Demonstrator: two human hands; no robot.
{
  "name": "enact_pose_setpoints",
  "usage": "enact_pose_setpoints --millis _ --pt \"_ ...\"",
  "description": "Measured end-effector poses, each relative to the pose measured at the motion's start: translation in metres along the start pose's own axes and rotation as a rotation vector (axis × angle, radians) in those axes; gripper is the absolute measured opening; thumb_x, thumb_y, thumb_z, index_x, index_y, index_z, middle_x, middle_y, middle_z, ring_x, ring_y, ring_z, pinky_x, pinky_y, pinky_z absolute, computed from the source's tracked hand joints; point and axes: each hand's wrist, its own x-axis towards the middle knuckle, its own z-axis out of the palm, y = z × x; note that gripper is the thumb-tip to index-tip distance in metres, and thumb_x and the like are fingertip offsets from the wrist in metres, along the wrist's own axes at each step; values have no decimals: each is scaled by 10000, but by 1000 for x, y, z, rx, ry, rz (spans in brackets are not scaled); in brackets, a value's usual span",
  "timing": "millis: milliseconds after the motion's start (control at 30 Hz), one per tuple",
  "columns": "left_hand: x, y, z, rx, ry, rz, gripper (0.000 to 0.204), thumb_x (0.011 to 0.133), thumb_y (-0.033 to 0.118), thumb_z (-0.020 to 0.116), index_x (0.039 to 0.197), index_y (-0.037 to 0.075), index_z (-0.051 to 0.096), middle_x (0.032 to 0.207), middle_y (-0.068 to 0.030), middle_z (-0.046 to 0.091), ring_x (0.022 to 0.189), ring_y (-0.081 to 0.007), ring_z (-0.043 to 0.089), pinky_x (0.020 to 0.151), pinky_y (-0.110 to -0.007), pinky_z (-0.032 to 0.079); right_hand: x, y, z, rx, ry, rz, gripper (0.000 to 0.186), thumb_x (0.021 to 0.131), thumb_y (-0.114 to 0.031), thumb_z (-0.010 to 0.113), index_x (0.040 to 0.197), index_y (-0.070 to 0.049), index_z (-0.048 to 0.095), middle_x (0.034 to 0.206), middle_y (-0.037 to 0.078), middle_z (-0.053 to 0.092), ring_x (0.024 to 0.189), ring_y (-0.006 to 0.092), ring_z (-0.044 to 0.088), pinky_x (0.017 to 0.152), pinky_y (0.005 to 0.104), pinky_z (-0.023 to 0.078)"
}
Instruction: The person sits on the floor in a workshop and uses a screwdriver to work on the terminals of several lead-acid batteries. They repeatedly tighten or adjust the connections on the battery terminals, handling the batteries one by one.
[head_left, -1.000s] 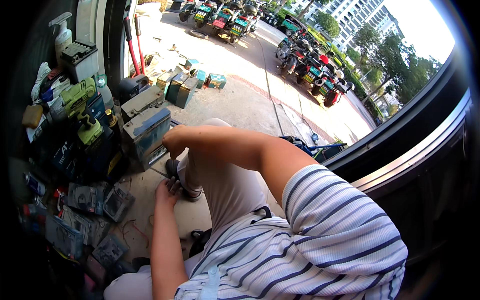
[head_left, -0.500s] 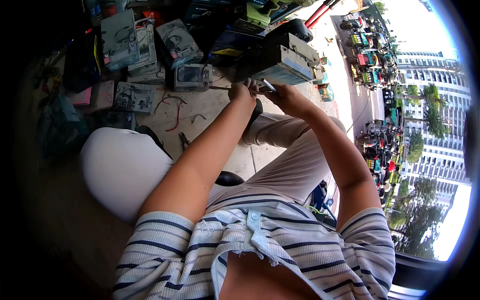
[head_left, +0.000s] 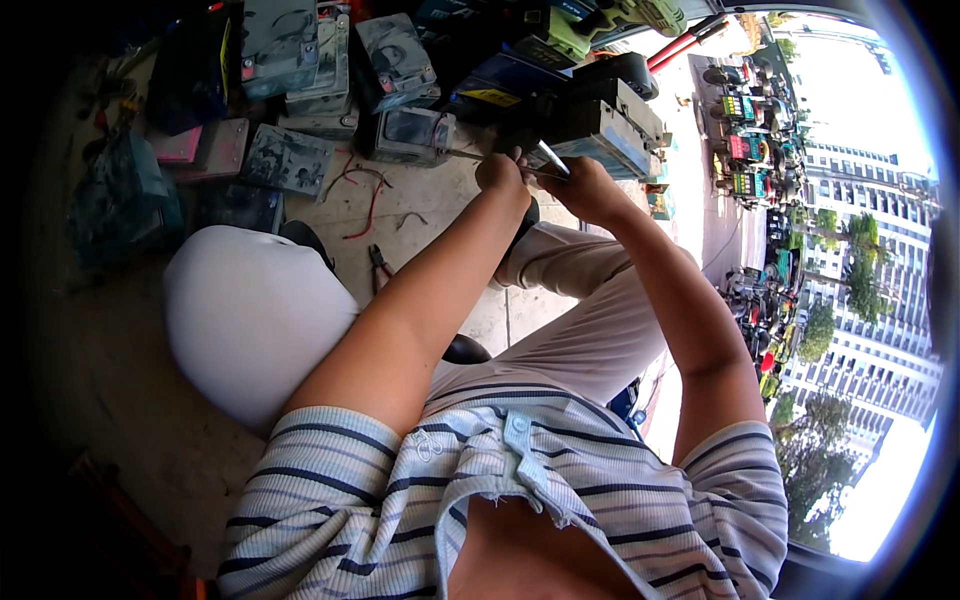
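Note:
My left hand [head_left: 503,172] is closed around a thin rod [head_left: 465,154] whose far end reaches a small grey battery [head_left: 405,135] with a dark top. Whether the rod touches the battery's terminal I cannot make out. Close on its right, my right hand [head_left: 592,192] is closed on a silver metal bar [head_left: 552,158], which sticks up between the two hands. The kind of tool is too small and dark to tell. Just beyond my hands stands a large dusty battery block [head_left: 600,135].
Several dusty batteries [head_left: 280,50] are piled at the far left. Red wires [head_left: 374,208] and pliers [head_left: 379,262] lie on the concrete floor. Red-handled cutters [head_left: 685,45] lie at the back. Scooters [head_left: 745,145] stand outside on the right.
The view has shifted, so the batteries and floor items appear farther right. Both hands stay close together, and the silver bar now shows more of its length.

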Motion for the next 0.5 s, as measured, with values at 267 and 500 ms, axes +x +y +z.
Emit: enact_pose_setpoints --millis 267,500 --pt "-3 4 1 11 31 60 243 886 108 303 1002 -24 472 935 -61 624 699 -144 545 561 -264 441 0 -12 -3 55 21 -25 246 809 -237 601 895 -8 629 650 110 581 598 179 536 591 329 429" --pt "-4 5 2 38 50 52 244 901 118 305 1007 -33 464 951 -75 625 698 -149 552 536 -248 445 4 -6 -2 60 41 -73 245 812 -250 601 863 -15 650 645 101 577 589 166 517 597 319 429"
